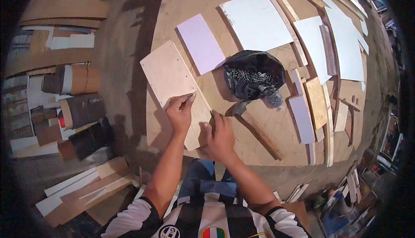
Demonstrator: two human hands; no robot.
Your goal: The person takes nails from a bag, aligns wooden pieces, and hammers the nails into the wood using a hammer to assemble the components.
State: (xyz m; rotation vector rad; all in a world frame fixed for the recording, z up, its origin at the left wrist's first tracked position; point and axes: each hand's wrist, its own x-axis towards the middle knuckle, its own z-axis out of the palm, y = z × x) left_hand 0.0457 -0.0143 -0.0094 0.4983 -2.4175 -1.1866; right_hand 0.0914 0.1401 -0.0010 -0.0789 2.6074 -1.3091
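A long pale wooden board lies slanted on the work table, with small dark dots near its upper edges and middle. My left hand is over the board, its thumb and index finger pinched on something small and dark, too small to name. At the board's right edge is my right hand, thumb and fingers apart around the edge; a small dark thing shows by its fingertips. A hammer lies right of my right hand, its head beside a black plastic bag full of nails.
The plywood table also holds a pink panel, a white panel and, at the right, several strips and panels such as a lilac one. Stacked boards lie on the floor at the lower left.
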